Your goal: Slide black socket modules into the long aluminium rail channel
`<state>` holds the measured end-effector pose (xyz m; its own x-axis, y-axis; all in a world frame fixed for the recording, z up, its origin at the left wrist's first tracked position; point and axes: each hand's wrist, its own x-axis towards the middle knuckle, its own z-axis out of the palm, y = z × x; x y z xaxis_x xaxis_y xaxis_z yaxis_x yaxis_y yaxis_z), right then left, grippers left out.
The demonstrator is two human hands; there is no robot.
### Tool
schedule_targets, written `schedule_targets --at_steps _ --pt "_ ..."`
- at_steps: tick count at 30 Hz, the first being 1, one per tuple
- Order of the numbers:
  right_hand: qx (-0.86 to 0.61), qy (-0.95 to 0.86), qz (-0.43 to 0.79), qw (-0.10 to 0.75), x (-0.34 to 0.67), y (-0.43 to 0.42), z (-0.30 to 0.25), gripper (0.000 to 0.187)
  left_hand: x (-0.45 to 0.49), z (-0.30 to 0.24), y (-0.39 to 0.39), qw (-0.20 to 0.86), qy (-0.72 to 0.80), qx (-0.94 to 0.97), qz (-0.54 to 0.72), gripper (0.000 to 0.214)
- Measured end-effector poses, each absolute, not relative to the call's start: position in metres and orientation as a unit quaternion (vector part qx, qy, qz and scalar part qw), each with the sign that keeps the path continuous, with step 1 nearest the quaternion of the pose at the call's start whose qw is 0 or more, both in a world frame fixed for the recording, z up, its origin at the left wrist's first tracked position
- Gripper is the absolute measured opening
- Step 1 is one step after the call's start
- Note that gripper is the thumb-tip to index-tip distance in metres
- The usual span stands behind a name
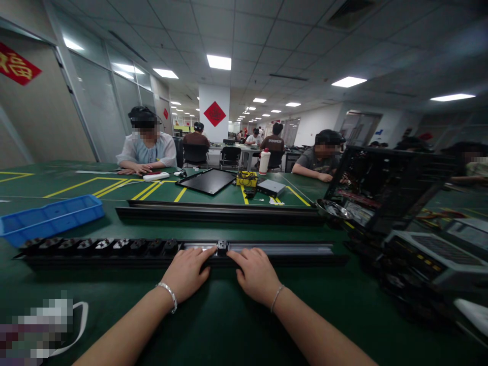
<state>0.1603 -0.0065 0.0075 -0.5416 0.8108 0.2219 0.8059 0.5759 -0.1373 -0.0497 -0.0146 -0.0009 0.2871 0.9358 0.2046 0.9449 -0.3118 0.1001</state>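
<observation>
A long black rail (290, 260), a channel with a silvery strip inside, lies across the green table in front of me. A small black socket module (221, 247) sits in this channel near its middle. My left hand (186, 272) touches the module's left side with its index fingertip, the thumb lower down by the rail's near wall. From the right, my right hand (257, 274) sets its index fingertip against the same module, so it is held between both hands. Several similar socket modules (102, 244) stand in a row in the rail's left part.
Behind the rail lies another long black rail (229, 215). A blue bin (53, 216) stands at left, an open computer case (385, 188) and a grey power supply unit (438, 259) at right. Across the table are a black panel (208, 180), a bottle (264, 162) and seated people.
</observation>
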Motion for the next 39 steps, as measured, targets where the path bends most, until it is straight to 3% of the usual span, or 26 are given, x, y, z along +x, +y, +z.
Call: schedule_targets --at_steps 39 --pt "-0.451 -0.881 0.007 0.142 0.1622 -0.0039 0.0052 0.041 -0.0455 0.0032 -0.0159 0.015 -0.600 -0.795 -0.086 0.052"
